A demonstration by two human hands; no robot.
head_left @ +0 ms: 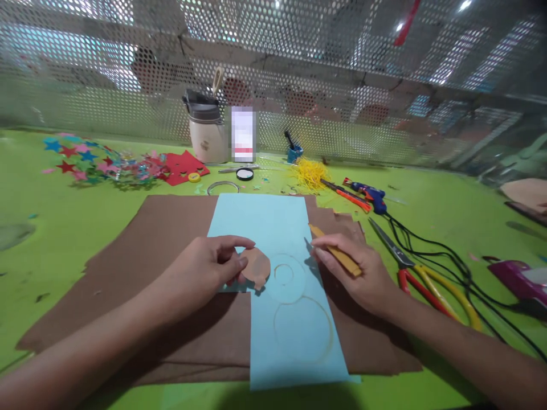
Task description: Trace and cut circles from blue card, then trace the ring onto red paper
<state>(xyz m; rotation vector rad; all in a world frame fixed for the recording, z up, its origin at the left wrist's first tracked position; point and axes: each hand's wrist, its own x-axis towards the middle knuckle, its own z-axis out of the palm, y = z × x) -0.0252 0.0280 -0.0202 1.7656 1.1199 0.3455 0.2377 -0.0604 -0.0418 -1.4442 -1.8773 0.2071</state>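
Note:
My left hand (209, 267) pinches a small round brown paper cutout (257, 267) between thumb and fingers, just over the left edge of a light blue sheet (273, 228). My right hand (356, 270) grips a yellow-brown pencil (335, 250) whose tip rests on the blue sheet next to drawn circles (290, 276). A larger drawn circle (302, 329) sits lower on the sheet. The blue sheet lies on a big brown paper (171, 228) spread over the green table.
Red-and-yellow-handled scissors (421, 273) lie right of my right hand, beside black cords (444, 256) and a blue glue gun (370, 196). Coloured paper stars (85, 159), red paper (183, 166), a white jar (207, 134), yellow shreds (311, 172) and a pink tool (519, 279) surround the work area.

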